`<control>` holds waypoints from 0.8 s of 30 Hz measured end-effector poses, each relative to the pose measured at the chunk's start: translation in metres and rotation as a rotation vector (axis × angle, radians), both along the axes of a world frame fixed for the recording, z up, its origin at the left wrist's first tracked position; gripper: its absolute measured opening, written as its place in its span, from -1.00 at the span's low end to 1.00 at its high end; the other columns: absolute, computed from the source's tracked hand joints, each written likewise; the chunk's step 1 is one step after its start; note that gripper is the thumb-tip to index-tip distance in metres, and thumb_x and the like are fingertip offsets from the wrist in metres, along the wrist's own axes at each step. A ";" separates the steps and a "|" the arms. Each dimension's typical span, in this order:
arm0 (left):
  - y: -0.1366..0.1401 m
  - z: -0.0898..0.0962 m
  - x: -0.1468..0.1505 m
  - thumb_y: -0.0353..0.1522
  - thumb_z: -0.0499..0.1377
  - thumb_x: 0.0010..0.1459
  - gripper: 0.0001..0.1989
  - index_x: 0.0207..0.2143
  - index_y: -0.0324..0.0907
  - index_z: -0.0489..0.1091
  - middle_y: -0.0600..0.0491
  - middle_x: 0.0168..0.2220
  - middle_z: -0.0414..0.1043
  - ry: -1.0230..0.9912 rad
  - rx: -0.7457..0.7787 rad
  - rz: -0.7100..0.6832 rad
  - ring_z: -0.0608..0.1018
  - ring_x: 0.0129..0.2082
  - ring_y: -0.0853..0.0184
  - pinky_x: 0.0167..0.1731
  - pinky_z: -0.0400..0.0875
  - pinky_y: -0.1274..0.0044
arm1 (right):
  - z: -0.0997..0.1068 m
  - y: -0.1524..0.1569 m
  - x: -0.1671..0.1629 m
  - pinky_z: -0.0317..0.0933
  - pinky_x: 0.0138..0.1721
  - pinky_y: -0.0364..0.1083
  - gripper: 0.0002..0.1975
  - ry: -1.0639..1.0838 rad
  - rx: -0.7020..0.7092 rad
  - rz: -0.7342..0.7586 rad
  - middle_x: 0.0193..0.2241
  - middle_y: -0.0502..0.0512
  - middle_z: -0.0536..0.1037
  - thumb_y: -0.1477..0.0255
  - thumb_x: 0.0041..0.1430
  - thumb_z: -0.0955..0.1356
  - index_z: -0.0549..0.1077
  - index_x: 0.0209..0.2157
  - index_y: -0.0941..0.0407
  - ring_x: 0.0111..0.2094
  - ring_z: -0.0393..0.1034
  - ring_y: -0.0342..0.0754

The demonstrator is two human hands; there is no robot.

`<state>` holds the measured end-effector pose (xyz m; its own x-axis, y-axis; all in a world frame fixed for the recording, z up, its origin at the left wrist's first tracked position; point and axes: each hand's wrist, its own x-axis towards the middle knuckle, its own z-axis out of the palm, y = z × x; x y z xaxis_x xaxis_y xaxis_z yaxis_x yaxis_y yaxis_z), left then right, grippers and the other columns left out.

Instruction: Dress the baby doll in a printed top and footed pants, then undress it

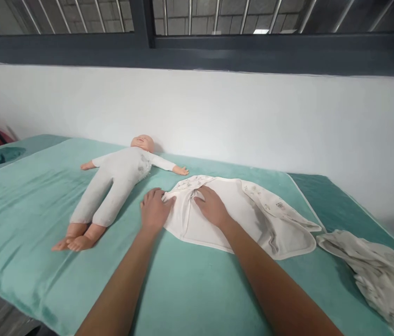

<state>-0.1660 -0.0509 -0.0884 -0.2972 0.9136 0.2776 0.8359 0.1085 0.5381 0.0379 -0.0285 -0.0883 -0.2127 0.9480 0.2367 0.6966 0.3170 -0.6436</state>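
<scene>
Garment [233, 196] lies spread, likely for access; left hand [155, 210], half-curled, meets its edge, right hand [212, 206], half-curled, its upper fabric; pinch undiscernible. Doll [123, 168] lies alongside, presumably leaving room.

We're riding on a head-worn camera, looking forward and steeply down over the green cover [197, 294] that fills the lower frame. It's close: the left forearm [123, 284] and right forearm [273, 280] climb from our bottom edge, bringing the left hand [155, 210] and right hand [212, 206] to mid-frame! Beyond, we face the white wall [217, 116] nearly square-on, dark window frame [197, 53] crossing the top.
</scene>
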 end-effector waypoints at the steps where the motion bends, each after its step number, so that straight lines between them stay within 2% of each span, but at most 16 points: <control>1: -0.001 0.000 0.002 -0.20 0.18 0.13 -0.75 -0.18 -0.12 0.41 -0.08 0.04 0.43 0.027 0.015 0.012 0.38 0.09 0.02 0.08 0.27 0.19 | 0.000 0.001 0.002 0.13 0.19 0.00 -0.64 0.118 -0.040 -0.042 0.12 0.16 0.44 0.35 0.27 0.23 0.39 0.06 0.08 0.15 0.30 0.02; 3: -0.006 0.001 0.006 -0.25 0.17 0.13 -0.84 -0.28 -0.13 0.39 -0.09 -0.09 0.46 0.061 0.091 0.037 0.42 0.00 0.05 0.03 0.31 0.24 | 0.001 0.004 0.003 0.22 0.12 -0.01 -0.60 0.327 -0.129 -0.114 0.09 0.15 0.46 0.30 0.24 0.27 0.37 0.09 0.07 0.05 0.40 0.01; 6: -0.020 0.006 0.018 -0.26 0.10 0.18 -0.86 -0.36 -0.12 0.36 -0.05 -0.25 0.46 0.015 0.242 0.018 0.46 -0.14 0.13 -0.08 0.36 0.32 | 0.002 0.009 0.001 0.31 -0.02 -0.03 -0.47 0.526 -0.221 -0.111 0.02 0.13 0.49 0.24 0.19 0.31 0.29 0.20 0.03 -0.10 0.48 -0.02; 9: -0.036 0.015 0.039 -0.21 0.11 0.18 -0.82 -0.37 -0.12 0.37 0.04 -0.37 0.48 -0.223 0.251 -0.181 0.49 -0.31 0.26 -0.22 0.39 0.42 | 0.004 0.009 -0.001 0.34 -0.17 -0.07 -0.35 0.661 -0.255 -0.086 -0.13 0.07 0.53 0.18 0.16 0.33 0.22 0.27 0.01 -0.22 0.49 -0.05; 10: -0.040 0.018 0.046 -0.19 0.13 0.17 -0.80 -0.38 -0.12 0.39 0.06 -0.39 0.48 -0.340 0.198 -0.299 0.50 -0.35 0.29 -0.26 0.40 0.45 | 0.004 0.009 -0.001 0.33 -0.20 -0.09 -0.36 0.702 -0.254 -0.089 -0.23 0.02 0.53 0.18 0.12 0.35 0.28 0.23 0.03 -0.26 0.47 -0.06; 12: -0.042 0.021 0.053 -0.15 0.11 0.18 -0.75 -0.36 -0.12 0.42 0.07 -0.41 0.50 -0.574 0.107 -0.473 0.51 -0.39 0.32 -0.33 0.43 0.49 | 0.004 0.008 0.001 0.31 -0.25 -0.11 -0.51 0.785 -0.255 -0.120 -0.41 -0.05 0.48 0.24 0.03 0.40 0.47 0.02 0.07 -0.34 0.43 -0.08; 14: -0.036 0.020 0.051 -0.15 0.08 0.21 -0.73 -0.26 -0.12 0.43 0.03 -0.31 0.53 -0.694 0.108 -0.445 0.54 -0.32 0.31 -0.30 0.46 0.48 | 0.004 0.009 0.005 0.31 -0.26 -0.11 -0.71 0.872 -0.270 -0.162 -0.48 -0.06 0.44 0.31 -0.04 0.41 0.53 -0.23 0.10 -0.39 0.39 -0.10; 16: -0.026 0.015 0.041 -0.22 0.10 0.18 -0.73 -0.13 -0.13 0.41 -0.03 -0.11 0.51 -0.591 0.164 -0.265 0.54 -0.14 0.25 -0.12 0.47 0.42 | 0.004 0.010 0.009 0.33 -0.26 -0.10 -0.80 0.940 -0.288 -0.189 -0.44 -0.03 0.47 0.33 -0.04 0.38 0.49 -0.33 0.11 -0.39 0.40 -0.11; 19: -0.013 0.005 0.026 -0.28 0.20 0.06 -0.59 -0.02 -0.20 0.39 -0.15 0.07 0.41 -0.198 0.108 -0.087 0.40 0.11 0.07 0.13 0.31 0.26 | 0.004 0.012 0.013 0.36 -0.23 -0.08 -0.82 0.991 -0.285 -0.210 -0.35 0.02 0.49 0.32 -0.02 0.36 0.44 -0.36 0.10 -0.35 0.42 -0.10; 21: -0.011 0.001 0.024 -0.23 0.22 0.05 -0.58 -0.04 -0.20 0.41 -0.15 0.06 0.41 -0.022 0.038 -0.058 0.36 0.13 -0.01 0.14 0.27 0.19 | 0.004 0.011 0.014 0.37 -0.20 -0.09 -0.83 1.010 -0.276 -0.217 -0.32 0.03 0.49 0.32 -0.03 0.37 0.44 -0.36 0.09 -0.31 0.42 -0.10; 24: -0.011 0.000 0.025 -0.27 0.17 0.08 -0.74 -0.17 -0.15 0.45 -0.07 -0.07 0.49 0.020 -0.002 -0.055 0.43 0.02 0.04 0.02 0.33 0.23 | 0.005 0.010 0.015 0.36 -0.21 -0.10 -0.82 1.023 -0.275 -0.222 -0.33 0.01 0.48 0.34 -0.06 0.38 0.44 -0.35 0.08 -0.31 0.41 -0.11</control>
<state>-0.1411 -0.0624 -0.0882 -0.2411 0.9290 0.2809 0.8510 0.0632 0.5213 0.0526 -0.0180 -0.0835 0.1478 0.9888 -0.0218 -0.1867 0.0062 -0.9824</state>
